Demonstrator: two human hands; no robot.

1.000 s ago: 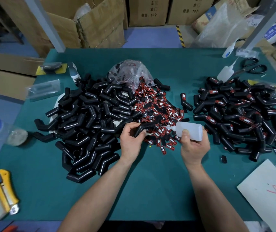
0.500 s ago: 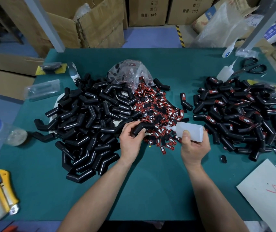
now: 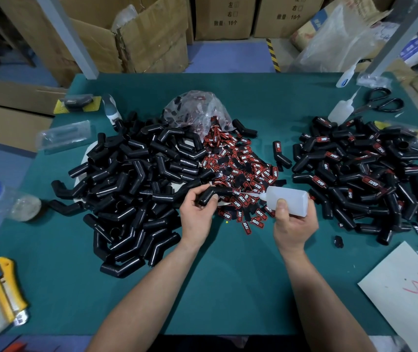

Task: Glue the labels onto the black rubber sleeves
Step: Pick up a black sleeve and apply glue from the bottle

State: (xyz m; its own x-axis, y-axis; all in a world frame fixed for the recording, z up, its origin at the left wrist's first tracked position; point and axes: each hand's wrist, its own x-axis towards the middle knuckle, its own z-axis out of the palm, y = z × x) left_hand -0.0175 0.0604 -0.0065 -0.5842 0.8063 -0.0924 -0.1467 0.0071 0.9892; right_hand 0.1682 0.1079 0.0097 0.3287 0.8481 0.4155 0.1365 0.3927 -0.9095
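Left hand (image 3: 197, 212) grips a bent black rubber sleeve (image 3: 214, 195) above the red label pile (image 3: 241, 171) mid-counter (image 3: 228, 288); right hand (image 3: 294, 222) fingers wrap a glue bottle (image 3: 288, 200), nozzle pointing at the sleeve's end

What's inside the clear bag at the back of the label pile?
The clear bag holds red-and-black labels, which spill from its mouth onto the table. Crumpled, glaring film hides how many remain inside.
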